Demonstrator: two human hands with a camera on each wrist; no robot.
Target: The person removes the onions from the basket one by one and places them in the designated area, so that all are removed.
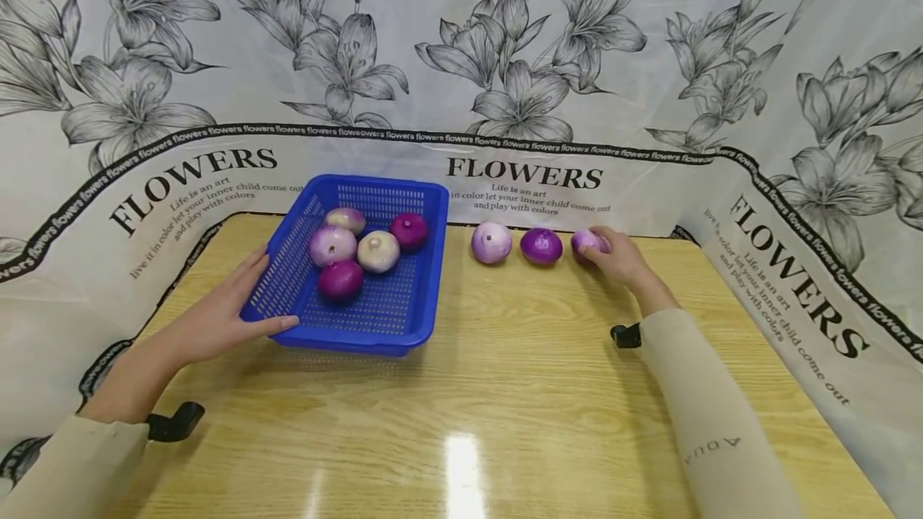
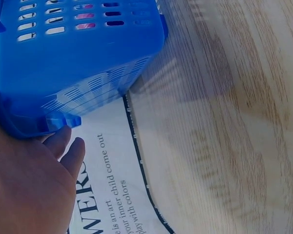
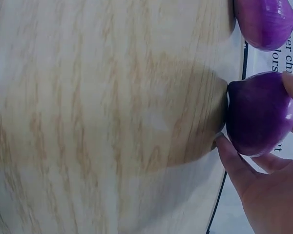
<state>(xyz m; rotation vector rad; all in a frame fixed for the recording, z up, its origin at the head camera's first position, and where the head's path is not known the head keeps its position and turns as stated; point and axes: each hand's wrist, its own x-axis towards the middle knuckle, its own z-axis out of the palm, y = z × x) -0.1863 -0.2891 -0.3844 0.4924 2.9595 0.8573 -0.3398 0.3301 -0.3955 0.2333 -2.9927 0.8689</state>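
Observation:
A blue plastic basket (image 1: 353, 338) stands on the left of the table with several onions in it, some deep purple, others paler. My left hand (image 1: 215, 320) grips its near left corner, thumb over the rim and fingers along the outer side. The left wrist view shows that hand (image 2: 36, 180) under the edge of the basket (image 2: 88, 53). Toward the right, my right hand (image 1: 624, 264) holds a purple onion (image 1: 586, 243) at the end of a row. In the right wrist view, fingers and thumb surround this onion (image 3: 261, 117), which appears close to the tabletop.
Left of the held onion, a purple onion (image 1: 541, 247) and a paler one (image 1: 492, 243) sit in line near the table's back edge. A printed flower curtain (image 1: 519, 110) encloses the back and sides of the wooden table (image 1: 519, 391).

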